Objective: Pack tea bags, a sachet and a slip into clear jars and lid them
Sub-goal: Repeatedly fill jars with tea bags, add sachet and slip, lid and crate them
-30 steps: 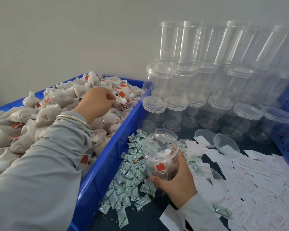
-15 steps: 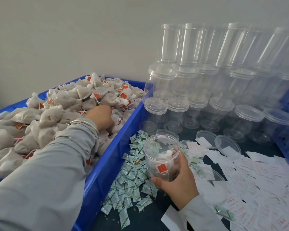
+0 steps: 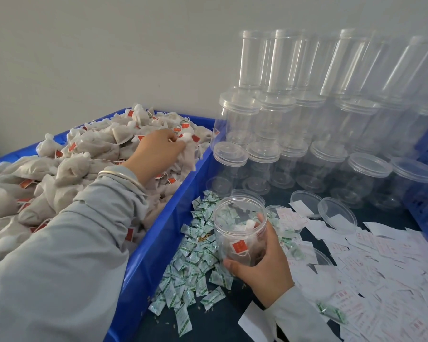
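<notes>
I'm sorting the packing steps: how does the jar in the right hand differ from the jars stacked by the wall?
The held jar is open-topped; the stacked jars carry lids. The held jar has tea bags inside; the stacked jars look empty. The right hand grips the held jar tilted; the stacked ones stand upright. All are clear plastic.

Left hand [image 3: 156, 149] reaches forward pinching; right hand [image 3: 262, 262] curls, gripping.

Print on tags, slips, sachets — illegible.
</notes>
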The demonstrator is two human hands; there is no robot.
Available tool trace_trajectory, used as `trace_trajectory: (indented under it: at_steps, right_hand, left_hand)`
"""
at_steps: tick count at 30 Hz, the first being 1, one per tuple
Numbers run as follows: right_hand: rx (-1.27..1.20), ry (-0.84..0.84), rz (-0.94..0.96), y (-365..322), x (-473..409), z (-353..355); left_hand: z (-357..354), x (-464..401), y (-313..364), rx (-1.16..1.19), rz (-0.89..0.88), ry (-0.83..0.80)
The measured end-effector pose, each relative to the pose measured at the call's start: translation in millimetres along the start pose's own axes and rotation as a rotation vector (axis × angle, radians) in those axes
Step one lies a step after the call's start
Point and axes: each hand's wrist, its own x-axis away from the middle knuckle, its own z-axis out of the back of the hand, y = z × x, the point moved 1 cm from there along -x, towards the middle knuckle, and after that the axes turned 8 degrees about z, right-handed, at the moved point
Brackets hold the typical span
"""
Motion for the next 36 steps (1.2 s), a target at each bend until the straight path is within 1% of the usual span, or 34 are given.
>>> trace_trajectory:
  at_steps: [3,5,7,10,12,16,19,22,25,27,32,36]
  right_hand:
    - [0.004,0.003,-0.001,0,0,0]
    - [0.005,0.007,0.002,-1,0,0]
    - [0.006,0.007,-0.002,-1,-1,-1]
    - [0.008,0.005,0.003,-2,-1,-1]
    - [0.009,0.004,0.018,-4,-1,-1]
    - [-0.008,-0.003,0.039,-5,-1,-2]
    - [0.022,0.000,0.062,-4,-1,-2]
    - [0.031,0.005,0.056,-3,-2,-2]
    - [0.015,-0.001,0.039,-2,-2,-3]
    - [0.006,0.002,0.024,-2,-2,-3]
    - [0.025,0.007,0.014,-1,-2,-3]
    - [0.050,0.010,0.022,-1,-2,-3]
  left_hand:
    - [-1,15,15,0.298,0.029,-0.150]
    - [-3,26,24,0.425,0.012,-0.306]
    - [-6,37,33,0.492,-0.018,-0.440]
    - [-12,47,39,0.463,-0.090,-0.602]
    - [-15,53,40,0.401,-0.154,-0.688]
    - [-17,61,42,0.286,-0.219,-0.775]
    - [-22,64,40,0.114,-0.298,-0.808]
    - [-27,68,40,-0.038,-0.353,-0.808]
    - [-27,67,39,-0.061,-0.361,-0.773]
    - [-25,62,38,-0.064,-0.352,-0.719]
    - [-20,45,32,-0.050,-0.289,-0.420]
    - [-7,25,20,-0.142,-0.243,-0.177]
